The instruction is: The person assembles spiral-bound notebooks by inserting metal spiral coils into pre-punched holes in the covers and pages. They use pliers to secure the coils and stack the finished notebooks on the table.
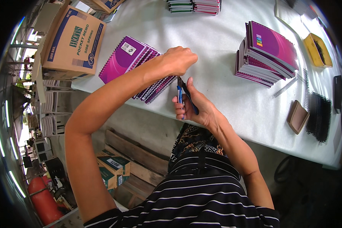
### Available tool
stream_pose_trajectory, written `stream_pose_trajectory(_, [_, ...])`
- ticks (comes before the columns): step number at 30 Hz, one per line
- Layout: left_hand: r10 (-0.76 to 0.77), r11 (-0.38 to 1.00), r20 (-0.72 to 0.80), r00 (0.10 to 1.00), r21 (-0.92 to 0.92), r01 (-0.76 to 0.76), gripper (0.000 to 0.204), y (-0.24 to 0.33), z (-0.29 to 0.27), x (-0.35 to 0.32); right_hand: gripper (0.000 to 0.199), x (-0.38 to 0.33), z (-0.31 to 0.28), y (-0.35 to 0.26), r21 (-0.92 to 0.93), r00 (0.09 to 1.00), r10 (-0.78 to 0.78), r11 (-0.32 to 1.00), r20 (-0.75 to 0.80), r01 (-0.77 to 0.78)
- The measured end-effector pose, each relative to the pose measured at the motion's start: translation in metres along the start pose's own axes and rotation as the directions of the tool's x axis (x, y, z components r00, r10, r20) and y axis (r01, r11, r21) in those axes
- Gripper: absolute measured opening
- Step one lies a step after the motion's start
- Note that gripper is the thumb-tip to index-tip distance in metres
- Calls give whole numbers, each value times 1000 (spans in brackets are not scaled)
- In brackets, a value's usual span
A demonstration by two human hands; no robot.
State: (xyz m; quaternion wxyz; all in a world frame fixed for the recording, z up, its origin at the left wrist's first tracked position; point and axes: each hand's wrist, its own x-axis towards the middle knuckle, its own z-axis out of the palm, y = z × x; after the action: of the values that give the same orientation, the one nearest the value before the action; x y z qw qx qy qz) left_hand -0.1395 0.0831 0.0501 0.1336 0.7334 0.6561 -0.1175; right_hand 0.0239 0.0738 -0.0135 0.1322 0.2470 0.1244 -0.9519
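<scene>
My left hand (pixel 179 60) is closed, knuckles up, over the right end of a fanned row of purple spiral notebooks (pixel 119 62). Whatever its fingers grip is hidden beneath it. Just below, my right hand (pixel 202 104) holds pliers (pixel 179 95) with blue and black handles, their jaws pointing up toward my left hand. The handles look slightly spread. The notebooks lie overlapping near the table's front edge, their wire spirals showing along the sides. My left forearm covers part of the row.
A taller stack of purple notebooks (pixel 271 45) stands at right, beside loose wire coils (pixel 287 87), a brown block (pixel 298 117), black coils (pixel 318 117) and a yellow tray (pixel 314 62). Cardboard box (pixel 74 41) sits at far left; more notebooks (pixel 193 7) lie at the back. Wooden bench (pixel 140 150) is below.
</scene>
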Motion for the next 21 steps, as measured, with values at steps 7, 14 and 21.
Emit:
stream_pose_trajectory(7, [-21,999,56,998,-27,22,16,-2,-1,3,79,8,11,-6,53,994,31,998,-105,-26])
stream_pose_trajectory(14, [-5,1000,-6,1000,0,5,22,10,2,-1,71,3,-2,-9,141,999,19,990,-49,-11])
stream_pose_trajectory(21, [-13,989,-130,991,-145,-6,44,43,26,-5,70,-103,-30,-16,-839,749,-598,534,-286,106])
